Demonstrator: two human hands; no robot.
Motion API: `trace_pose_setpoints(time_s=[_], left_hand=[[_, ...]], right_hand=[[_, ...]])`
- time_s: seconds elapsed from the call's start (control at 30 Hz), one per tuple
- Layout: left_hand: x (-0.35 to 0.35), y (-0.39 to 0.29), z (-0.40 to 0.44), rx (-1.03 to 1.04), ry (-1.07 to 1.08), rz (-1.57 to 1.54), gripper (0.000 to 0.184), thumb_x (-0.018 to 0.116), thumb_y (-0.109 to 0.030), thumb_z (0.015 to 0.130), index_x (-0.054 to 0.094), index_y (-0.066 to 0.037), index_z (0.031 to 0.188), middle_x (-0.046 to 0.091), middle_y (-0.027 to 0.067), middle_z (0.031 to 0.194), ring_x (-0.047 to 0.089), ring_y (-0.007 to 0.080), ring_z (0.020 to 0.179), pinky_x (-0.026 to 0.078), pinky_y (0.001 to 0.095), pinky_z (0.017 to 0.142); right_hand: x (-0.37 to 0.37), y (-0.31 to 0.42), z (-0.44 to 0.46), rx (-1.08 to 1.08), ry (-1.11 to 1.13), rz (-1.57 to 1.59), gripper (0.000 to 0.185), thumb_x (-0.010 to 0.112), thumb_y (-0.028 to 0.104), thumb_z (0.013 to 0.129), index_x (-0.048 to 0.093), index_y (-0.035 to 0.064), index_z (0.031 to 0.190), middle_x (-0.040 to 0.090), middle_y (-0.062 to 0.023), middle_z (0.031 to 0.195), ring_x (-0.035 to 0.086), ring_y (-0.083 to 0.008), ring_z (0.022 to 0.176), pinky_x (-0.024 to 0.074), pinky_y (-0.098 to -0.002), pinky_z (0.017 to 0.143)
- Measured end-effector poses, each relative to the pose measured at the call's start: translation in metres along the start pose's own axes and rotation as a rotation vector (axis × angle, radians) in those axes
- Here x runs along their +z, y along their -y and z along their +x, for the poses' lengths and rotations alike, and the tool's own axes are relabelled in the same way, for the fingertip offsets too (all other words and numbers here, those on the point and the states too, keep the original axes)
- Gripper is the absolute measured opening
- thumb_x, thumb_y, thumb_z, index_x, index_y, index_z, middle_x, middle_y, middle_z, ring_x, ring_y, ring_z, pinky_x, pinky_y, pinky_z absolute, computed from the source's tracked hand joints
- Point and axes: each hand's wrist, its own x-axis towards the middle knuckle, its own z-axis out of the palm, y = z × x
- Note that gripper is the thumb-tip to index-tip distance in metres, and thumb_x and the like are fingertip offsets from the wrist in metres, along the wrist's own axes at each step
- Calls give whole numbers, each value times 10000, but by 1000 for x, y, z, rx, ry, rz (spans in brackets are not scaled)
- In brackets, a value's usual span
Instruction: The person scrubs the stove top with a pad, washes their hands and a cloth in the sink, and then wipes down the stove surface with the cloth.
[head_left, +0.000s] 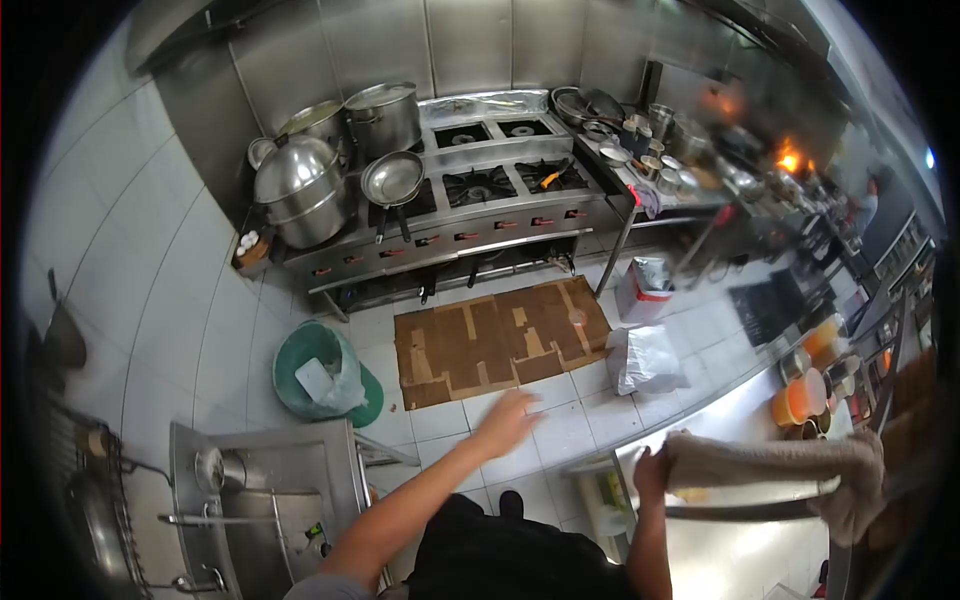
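Observation:
A long beige cloth (770, 462) is bunched in my right hand (652, 474) and stretches to the right over the steel counter (725, 560), its far end hanging down. My left hand (508, 425) is held out in the air above the tiled floor, near the front edge of a flattened brown cardboard sheet (500, 340). Its fingers point to the right, and at least one is extended; nothing shows in it.
A long stove (470, 225) carries large pots (383, 115) and two pans (393, 180). On the floor stand a green bin (290, 365) and a foil-covered box (645, 360). A sink (270, 530) is at lower left. Flames (789, 160) and a person (866, 205) are at upper right.

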Motion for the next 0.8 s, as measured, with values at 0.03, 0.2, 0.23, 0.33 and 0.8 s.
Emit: trace_pose_setpoints(time_s=[0.03,0.2,0.23,0.33,0.8], left_hand=[[-13,45,-23,-107,-26,86,265,576,-203,849,585,-19,1039,573,186,1048,510,342,1016,415,420,884],[-48,196,-136,-673,214,-52,246,562,-247,826,627,-10,844,622,202,815,612,364,795,476,426,690],[-58,205,-143,-711,316,0,238,571,-243,820,639,-16,845,628,199,820,620,352,793,481,415,691],[-53,252,-144,-746,428,-35,231,583,-239,813,652,-22,855,639,190,823,632,333,794,490,398,696],[-42,222,266,-490,799,-891,571,538,-371,913,335,-103,1375,486,149,1252,537,224,1091,497,367,836]], right_hand=[[-4,-13,5,-31,9,-91,491,488,187,884,367,-94,1268,427,-313,1271,381,-443,1212,274,-460,1039],[26,-125,32,245,0,-433,397,478,242,878,520,-80,1105,518,-287,1162,510,-409,1076,366,-486,942],[-18,-49,7,190,-148,-501,418,450,280,898,526,-52,1140,508,-293,1181,472,-419,1125,270,-515,1016],[-2,-71,18,670,-311,-510,415,501,315,871,507,68,1205,537,-283,1129,488,-420,1098,282,-516,1006],[33,171,168,175,-90,583,200,549,119,867,534,40,1050,587,-76,851,568,-174,770,488,-297,660]])
